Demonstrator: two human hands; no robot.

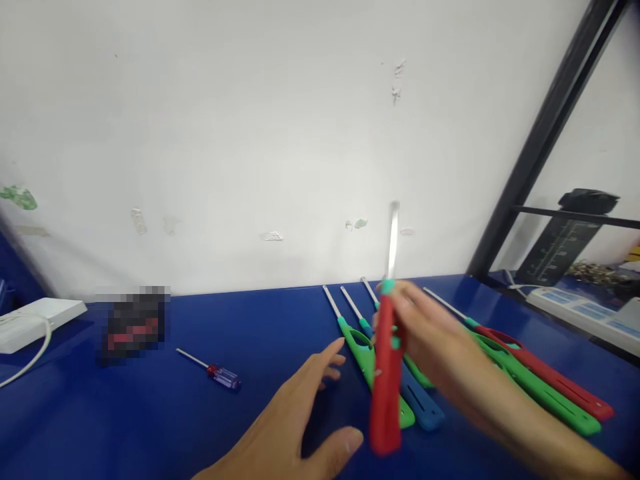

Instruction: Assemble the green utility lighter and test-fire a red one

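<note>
A red long-neck lighter [386, 387] is gripped near its teal collar by my right hand [417, 317], raised above the blue table with its metal tube pointing up. My left hand [295, 407] is open, thumb and fingers apart, just left of the red lighter's handle. Beneath them lie a green lighter [367, 357] and a blue lighter [423, 403], with another green one partly hidden by my right hand. To the right of my forearm, a second red lighter [555, 373] and a further green lighter [555, 397] rest side by side.
A screwdriver [223, 375] with a clear purple handle lies left on the table [280, 320]. Beyond it are a blurred-out dark object [135, 323] and a white box [40, 320] with a cable. At right stand a black frame [545, 133] and a white power strip [580, 313].
</note>
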